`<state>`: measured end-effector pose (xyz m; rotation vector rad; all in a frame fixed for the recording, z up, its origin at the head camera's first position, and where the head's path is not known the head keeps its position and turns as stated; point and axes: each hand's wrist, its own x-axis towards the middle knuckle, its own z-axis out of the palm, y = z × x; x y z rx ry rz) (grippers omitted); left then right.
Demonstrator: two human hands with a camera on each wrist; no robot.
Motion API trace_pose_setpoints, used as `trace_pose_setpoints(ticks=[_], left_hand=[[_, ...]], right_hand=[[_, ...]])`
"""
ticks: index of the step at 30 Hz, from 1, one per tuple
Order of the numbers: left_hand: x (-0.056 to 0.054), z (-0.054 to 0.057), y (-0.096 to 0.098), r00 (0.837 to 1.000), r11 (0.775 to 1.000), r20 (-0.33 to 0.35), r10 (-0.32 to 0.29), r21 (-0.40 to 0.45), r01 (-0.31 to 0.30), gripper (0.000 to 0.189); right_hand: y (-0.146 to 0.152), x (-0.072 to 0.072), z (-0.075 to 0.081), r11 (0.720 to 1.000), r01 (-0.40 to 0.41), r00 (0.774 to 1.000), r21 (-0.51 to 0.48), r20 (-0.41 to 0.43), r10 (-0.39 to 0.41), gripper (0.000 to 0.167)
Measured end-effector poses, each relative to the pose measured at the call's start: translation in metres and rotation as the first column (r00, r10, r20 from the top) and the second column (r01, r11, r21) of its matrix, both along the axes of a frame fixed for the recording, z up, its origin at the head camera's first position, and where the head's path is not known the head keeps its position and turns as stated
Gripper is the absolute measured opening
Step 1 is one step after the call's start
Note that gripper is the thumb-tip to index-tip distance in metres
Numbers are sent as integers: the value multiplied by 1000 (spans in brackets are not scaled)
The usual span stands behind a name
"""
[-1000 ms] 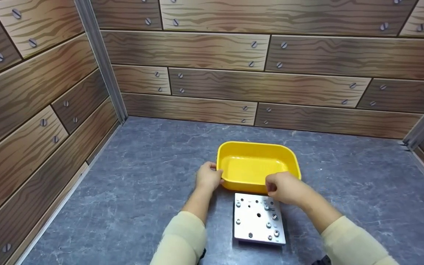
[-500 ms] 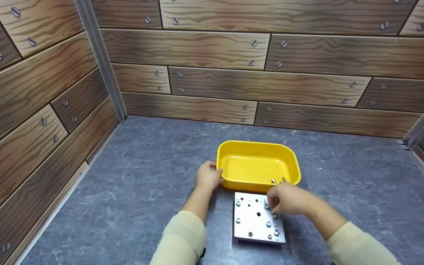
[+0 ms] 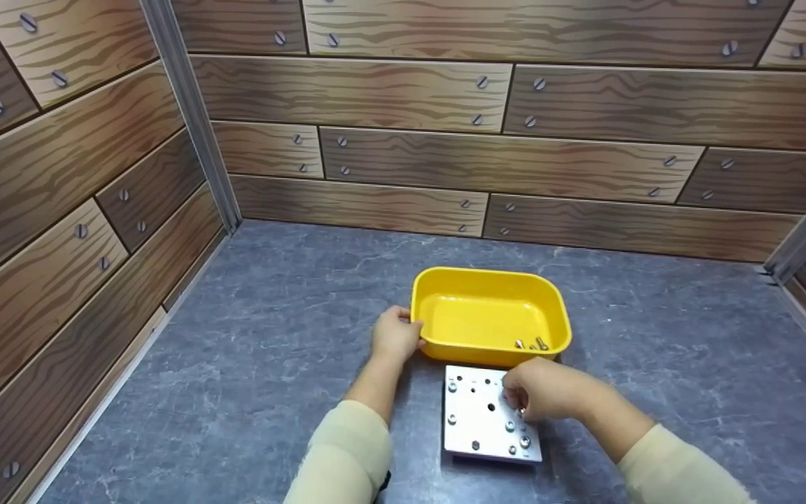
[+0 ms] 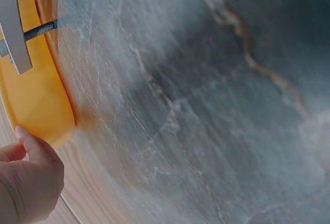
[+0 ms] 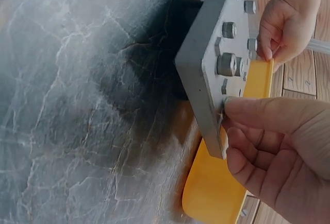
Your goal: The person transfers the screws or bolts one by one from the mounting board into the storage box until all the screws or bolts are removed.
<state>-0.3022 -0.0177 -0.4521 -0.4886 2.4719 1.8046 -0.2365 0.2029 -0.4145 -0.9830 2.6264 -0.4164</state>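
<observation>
My left hand [image 3: 396, 339] holds the left end of a yellow plastic tray [image 3: 487, 355], thumb at the rim; the left wrist view shows this hand [image 4: 33, 177] pinching the tray's edge. In front of the tray lies a silver metal plate [image 3: 469, 434] with holes and several socket-head screws [image 3: 525, 442]. Over its upper right part, my right hand [image 3: 546, 388] pinches a small screw, mostly hidden by the fingers. From the right wrist view, thumb and curled fingers of this hand [image 5: 278, 147] meet at the plate's face [image 5: 211, 74], beside the standing screw heads [image 5: 227, 64].
A few loose screws [image 3: 540, 344] lie in the tray's near right corner. Threaded shanks [image 4: 38, 31] stick out beneath the plate. The table top [image 3: 291, 336] is dark grey and marbled, with wood-patterned walls [image 3: 403, 157] behind and at the sides.
My right hand has moved from over the tray's near right rim toward me, down onto the plate. Loose screws now show in the tray. My left hand has stayed put.
</observation>
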Motion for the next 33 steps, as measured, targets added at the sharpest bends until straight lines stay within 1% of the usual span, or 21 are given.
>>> trace_pose_setpoints(ticks=[4, 6, 8, 15, 17, 24, 28, 33], left_hand=[[-1, 0, 0, 1000, 1000, 15, -4, 3, 4, 23], [-2, 0, 0, 1000, 1000, 17, -5, 0, 5, 22], [-1, 0, -1, 1000, 1000, 17, -6, -1, 6, 22], [-1, 1, -1, 1000, 1000, 6, -7, -1, 7, 21], [0, 1, -1, 1000, 1000, 2, -4, 0, 4, 22], [0, 0, -1, 1000, 1000, 5, 0, -14, 0, 23], [0, -1, -1, 1000, 1000, 1, 0, -16, 0, 22], [0, -1, -1, 1000, 1000, -3, -5, -20, 5, 22]], right_hand=[[-2, 0, 0, 999, -31, 998, 36, -46, 33, 22], [-2, 0, 1, 998, -32, 998, 54, -51, 34, 22], [-2, 0, 1, 998, -23, 999, 63, -47, 26, 22], [-2, 0, 4, 997, 40, 999, 63, -27, -39, 22], [-3, 0, 5, 997, 47, 999, 64, -26, -45, 22], [-5, -1, 6, 995, 73, 997, 71, 16, -75, 21], [-5, -1, 7, 994, 74, 997, 75, 16, -76, 19], [-3, -1, 8, 999, 41, 999, 32, 9, -41, 19]])
